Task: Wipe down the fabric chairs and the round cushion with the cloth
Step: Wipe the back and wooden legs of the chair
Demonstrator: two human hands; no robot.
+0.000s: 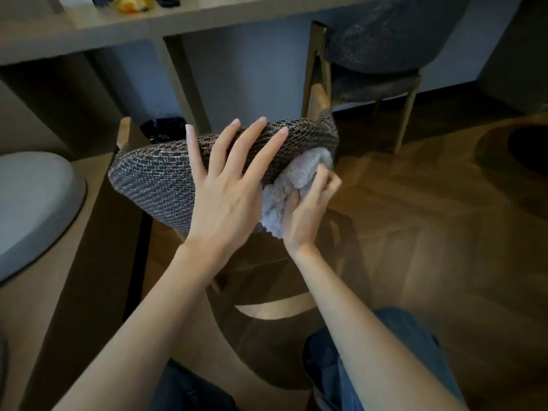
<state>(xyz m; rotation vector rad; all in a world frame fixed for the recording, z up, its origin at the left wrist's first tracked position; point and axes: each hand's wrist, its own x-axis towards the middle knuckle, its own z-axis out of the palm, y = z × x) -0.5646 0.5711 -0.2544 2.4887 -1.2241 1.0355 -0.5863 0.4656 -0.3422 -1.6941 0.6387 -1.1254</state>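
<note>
Covering the room, a brown herringbone wood floor [430, 218] runs to a pale desk [207, 10] and a grey fabric chair [385, 40], its top cut off. The left grip [225, 191] lies flat, fingers apart, on the round dark woven cushion [154, 173]; the right grip [305, 215] clamps a white fluffy cloth [299, 173] against its right edge, half hidden.

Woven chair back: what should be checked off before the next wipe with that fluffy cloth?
1. Grip of the right hand on the cloth: ok.
2. Contact of the cloth with the woven chair back, at its right end: ok.
3. Steadying by the left hand, flat on the chair back: ok.
4. Wiping of the chair back's left part: cannot tell.
5. Wiping of the grey chair behind and the round cushion: cannot tell.
</note>
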